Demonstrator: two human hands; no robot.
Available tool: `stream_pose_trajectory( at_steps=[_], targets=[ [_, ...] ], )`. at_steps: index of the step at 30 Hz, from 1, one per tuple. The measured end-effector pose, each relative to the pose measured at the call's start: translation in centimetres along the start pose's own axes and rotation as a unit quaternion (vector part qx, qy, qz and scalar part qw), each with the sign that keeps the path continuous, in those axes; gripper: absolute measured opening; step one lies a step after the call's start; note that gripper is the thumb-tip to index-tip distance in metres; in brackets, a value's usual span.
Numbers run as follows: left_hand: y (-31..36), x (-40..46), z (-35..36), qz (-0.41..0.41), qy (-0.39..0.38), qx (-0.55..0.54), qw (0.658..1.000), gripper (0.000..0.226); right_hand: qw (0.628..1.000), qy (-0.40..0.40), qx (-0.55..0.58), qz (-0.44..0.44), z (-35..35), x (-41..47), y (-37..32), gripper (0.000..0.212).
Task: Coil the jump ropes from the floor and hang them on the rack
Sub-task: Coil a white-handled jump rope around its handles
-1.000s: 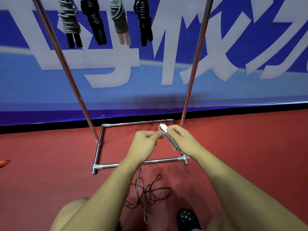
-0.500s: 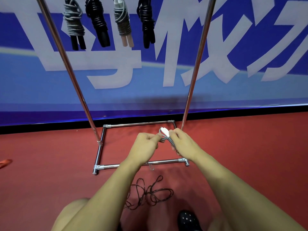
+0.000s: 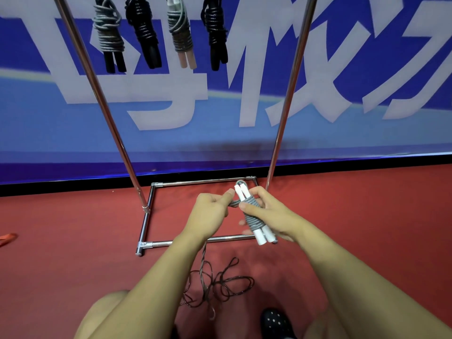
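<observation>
My right hand grips a jump rope bundle: two white handles side by side with grey cord wound around them. My left hand pinches the grey cord where it leaves the bundle; the rest of the cord hangs down below my left wrist. A dark loose rope lies tangled on the red floor between my arms. Several coiled ropes hang from the top of the chrome rack, in grey, black and pink-handled versions.
The rack's rectangular base stands on the red floor in front of a blue and white banner wall. An orange strap lies at the far left. My knee and a dark dotted shoe are at the bottom.
The bundle has turned in my right hand, so both white handle ends now show below my fingers. More grey cord is wound around the handles. My left hand has stayed on the cord.
</observation>
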State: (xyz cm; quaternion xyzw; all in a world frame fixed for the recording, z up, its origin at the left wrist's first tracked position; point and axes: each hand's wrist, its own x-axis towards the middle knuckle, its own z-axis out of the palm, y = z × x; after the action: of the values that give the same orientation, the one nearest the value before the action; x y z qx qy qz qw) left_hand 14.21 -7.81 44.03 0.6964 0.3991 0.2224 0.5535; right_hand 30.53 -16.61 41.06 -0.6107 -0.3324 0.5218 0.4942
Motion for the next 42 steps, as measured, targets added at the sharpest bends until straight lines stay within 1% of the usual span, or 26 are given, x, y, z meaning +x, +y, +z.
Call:
stream_pose_trajectory(
  at_steps=[2,5,7,9,11,13,15,17,19,20,23,25,28,31,33,37,38,40,42],
  targets=[
    [-0.2,0.1,0.0,-0.003,-0.011,-0.010,1.000,0.053,0.999,-0.032,0.014,0.023,0.4,-0.5,-0.2,0.038],
    [-0.2,0.1,-0.1,-0.014,-0.046,-0.035,0.998,0.048,0.999,-0.025,-0.043,-0.008,0.1,-0.7,-0.8,0.032],
    [0.0,0.1,-0.1,-0.018,-0.071,-0.058,0.996,0.047,1.000,-0.017,-0.010,-0.020,-0.2,-0.7,-1.0,0.025],
    [0.3,-0.1,0.0,-0.019,-0.081,-0.052,0.995,0.052,0.999,-0.034,0.029,-0.008,-0.4,-0.8,-1.0,0.018],
    [0.2,-0.3,0.1,-0.021,-0.085,-0.031,0.996,0.056,0.999,-0.046,0.004,0.008,-0.6,-1.0,-0.9,0.020],
    [0.0,-0.3,0.1,-0.020,-0.087,-0.019,0.996,0.056,0.998,-0.051,-0.022,0.010,-1.0,-1.0,-0.9,0.027],
    [0.1,-0.4,0.2,-0.018,-0.090,-0.014,0.996,0.055,0.998,-0.053,0.011,0.019,-1.2,-0.9,-0.9,0.032],
    [0.3,-0.4,0.3,-0.015,-0.092,-0.013,0.996,0.052,0.994,-0.057,0.076,0.048,-1.1,-0.7,-1.1,0.038],
    [0.6,-0.5,0.4,-0.014,-0.093,-0.011,0.996,0.047,0.989,-0.055,0.122,0.063,-1.0,-0.6,-1.2,0.039],
    [0.6,-0.6,0.5,-0.014,-0.093,-0.009,0.996,0.044,0.990,-0.049,0.122,0.059,-1.0,-0.5,-1.2,0.038],
    [0.2,-0.2,0.7,-0.024,-0.099,-0.017,0.995,0.039,0.997,-0.018,0.077,0.024,-1.2,-0.3,-0.7,0.031],
    [-0.2,0.1,0.8,-0.042,-0.098,-0.021,0.994,0.040,0.999,-0.003,0.039,0.005,-1.4,-0.1,-0.3,0.029],
    [-0.6,0.4,1.1,-0.062,-0.104,-0.029,0.992,0.040,1.000,0.001,0.000,-0.012,-1.3,0.2,0.1,0.029],
    [-0.6,0.4,1.3,-0.065,-0.112,-0.032,0.991,0.038,1.000,0.018,-0.015,-0.019,-1.1,0.4,0.2,0.026],
    [-0.5,0.4,1.3,-0.065,-0.120,-0.034,0.990,0.040,0.998,0.028,-0.042,-0.027,-1.1,0.5,0.3,0.027],
    [-0.5,0.2,1.3,-0.078,-0.141,-0.043,0.986,0.049,0.986,0.061,-0.145,-0.057,-1.5,0.6,0.5,0.030],
    [-0.6,0.2,1.4,-0.079,-0.145,-0.047,0.985,0.052,0.985,0.061,-0.150,-0.057,-1.5,0.6,0.5,0.031],
    [-0.8,0.3,1.4,-0.083,-0.153,-0.064,0.983,0.053,0.990,0.039,-0.128,-0.036,-1.2,0.4,0.4,0.033],
    [-0.9,0.3,1.4,-0.094,-0.162,-0.076,0.979,0.053,0.994,0.000,-0.111,0.017,-0.9,0.0,0.3,0.033]
  ],
)
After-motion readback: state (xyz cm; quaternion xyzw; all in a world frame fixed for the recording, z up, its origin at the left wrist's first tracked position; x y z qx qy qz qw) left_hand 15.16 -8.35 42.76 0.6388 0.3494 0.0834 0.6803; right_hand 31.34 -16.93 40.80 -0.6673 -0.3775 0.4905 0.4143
